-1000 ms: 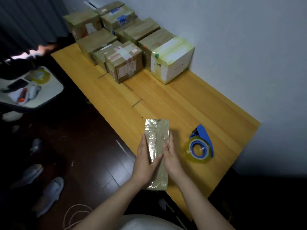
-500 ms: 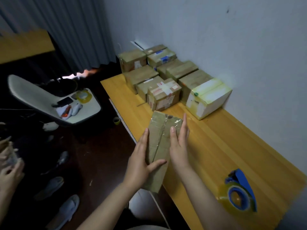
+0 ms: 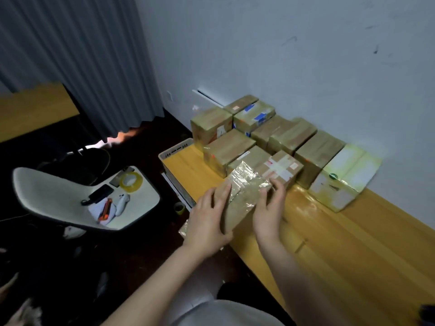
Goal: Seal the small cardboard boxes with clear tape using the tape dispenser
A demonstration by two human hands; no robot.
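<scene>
I hold one box point(image 3: 244, 196), glossy with clear tape, between my two hands. My left hand point(image 3: 208, 220) clasps its left side with fingers across the top, and my right hand point(image 3: 269, 208) curls its fingers over the right edge. The box is tilted over the near edge of the table point(image 3: 353, 255). Just beyond my fingertips ten more boxes point(image 3: 315, 154) sit packed together against the wall. Well left of my left hand stands one chair point(image 3: 58, 198) carrying one roll of tape point(image 3: 131, 182).

A pale grey painted wall point(image 3: 282, 55) runs behind the long yellow wooden table point(image 3: 353, 255), meeting a grey pleated curtain point(image 3: 82, 67) with bright light leaking under its hem. On the dark wooden floor point(image 3: 58, 267) stands a white moulded plastic chair point(image 3: 47, 198).
</scene>
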